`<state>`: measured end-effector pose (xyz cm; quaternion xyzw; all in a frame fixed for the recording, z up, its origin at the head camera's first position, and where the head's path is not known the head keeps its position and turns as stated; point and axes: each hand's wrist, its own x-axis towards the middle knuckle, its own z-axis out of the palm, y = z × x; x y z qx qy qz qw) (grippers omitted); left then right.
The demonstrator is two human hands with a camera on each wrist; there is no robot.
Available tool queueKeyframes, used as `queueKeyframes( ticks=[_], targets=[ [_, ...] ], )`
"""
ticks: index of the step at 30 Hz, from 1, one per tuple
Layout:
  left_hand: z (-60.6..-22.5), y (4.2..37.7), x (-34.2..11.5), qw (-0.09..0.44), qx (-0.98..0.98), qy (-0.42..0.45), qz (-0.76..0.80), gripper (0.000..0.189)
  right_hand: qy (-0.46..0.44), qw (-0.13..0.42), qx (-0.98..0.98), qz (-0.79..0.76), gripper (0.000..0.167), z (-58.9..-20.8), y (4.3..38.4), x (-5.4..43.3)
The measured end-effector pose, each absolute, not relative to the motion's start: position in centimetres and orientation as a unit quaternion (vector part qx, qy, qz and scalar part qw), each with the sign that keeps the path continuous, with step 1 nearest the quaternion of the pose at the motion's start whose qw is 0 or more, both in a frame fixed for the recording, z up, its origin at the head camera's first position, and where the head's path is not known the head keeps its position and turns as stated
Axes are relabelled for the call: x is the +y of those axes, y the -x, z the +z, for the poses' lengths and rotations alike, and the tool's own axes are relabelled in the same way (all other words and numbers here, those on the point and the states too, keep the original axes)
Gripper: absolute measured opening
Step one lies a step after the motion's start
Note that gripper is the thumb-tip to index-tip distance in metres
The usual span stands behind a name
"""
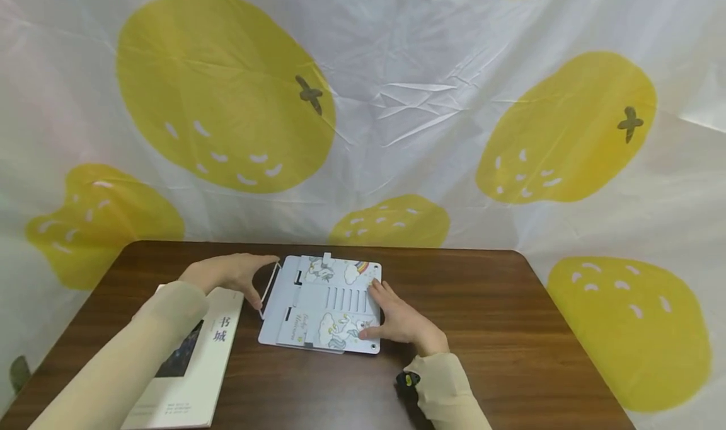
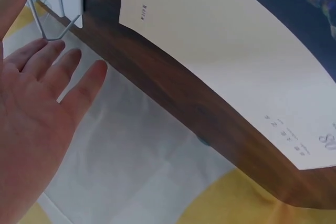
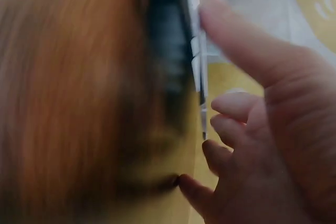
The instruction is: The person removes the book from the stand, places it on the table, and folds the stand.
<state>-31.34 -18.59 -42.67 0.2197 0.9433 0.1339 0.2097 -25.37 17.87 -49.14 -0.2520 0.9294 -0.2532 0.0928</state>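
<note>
A white folding book stand (image 1: 312,301) printed with unicorns and a rainbow lies on the table between both hands. From its left side sticks a thin white wire leg (image 1: 269,291). My left hand (image 1: 232,273) reaches that leg, its thumb and forefinger spread toward the two ends. In the left wrist view the fingers (image 2: 76,85) are nearly straight, with fingertips at the wire. My right hand (image 1: 404,319) holds the stand by its right edge, thumb over the lower unicorn panel. The right wrist view shows the stand (image 3: 197,64) edge-on, thumb and fingers at its rim.
Under the left forearm lies a white book (image 1: 212,370) with a dark picture on its cover. The brown wooden table (image 1: 482,329) ends at a back edge close to a curtain (image 1: 408,121) with yellow fruit prints. A black wristband (image 1: 407,379) circles the right sleeve.
</note>
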Motion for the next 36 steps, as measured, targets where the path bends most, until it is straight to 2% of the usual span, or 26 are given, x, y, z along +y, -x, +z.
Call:
queueKeyframes(
  ticks=[11,36],
  targets=[
    [-43.0,31.4,-19.2,0.205,0.944,-0.212,0.149,0.112,0.283,0.103,0.923,-0.238,0.103,-49.8,26.1,18.0],
    [-44.0,31.3,-18.6,0.198,0.937,-0.229,0.173,0.108,0.273,0.123,0.926,-0.229,0.103,-48.9,25.7,17.9]
  ],
)
